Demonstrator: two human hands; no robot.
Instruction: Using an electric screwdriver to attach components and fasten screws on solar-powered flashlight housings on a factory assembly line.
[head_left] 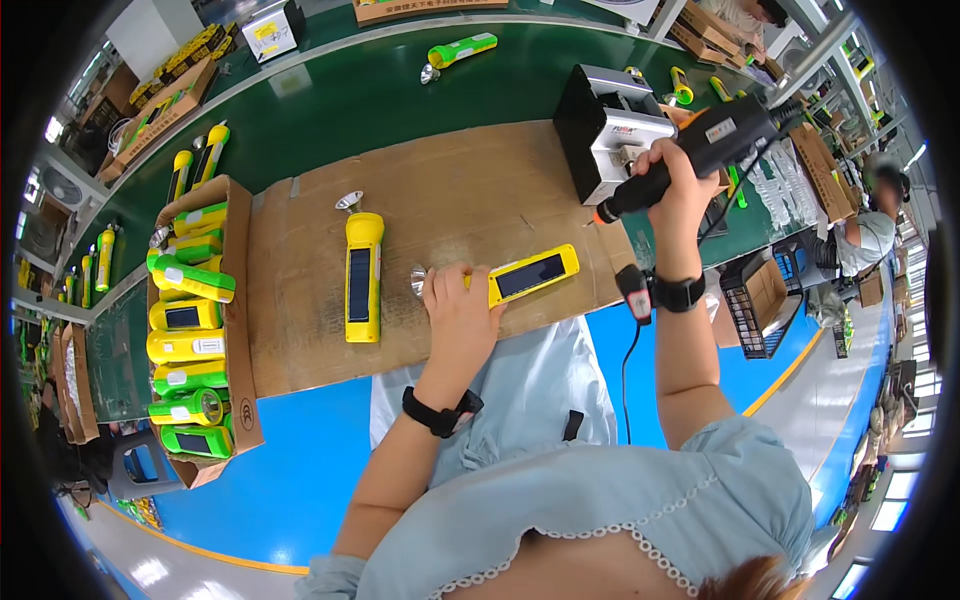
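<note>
On the cardboard sheet lies a yellow flashlight with a dark panel on its side. My left hand is closed over its head end, which the fingers hide; a loose silver reflector shows beside them. My right hand grips a black electric screwdriver, raised in the air with its bit pointing down and left, apart from the flashlight. A second yellow flashlight rests to the left of my left hand, its reflector hanging out at the top.
A black and silver screw feeder stands at the back right of the cardboard. On the left, a carton holds several green and yellow flashlights. Another flashlight lies on the green bench. A black crate sits right, near a seated person.
</note>
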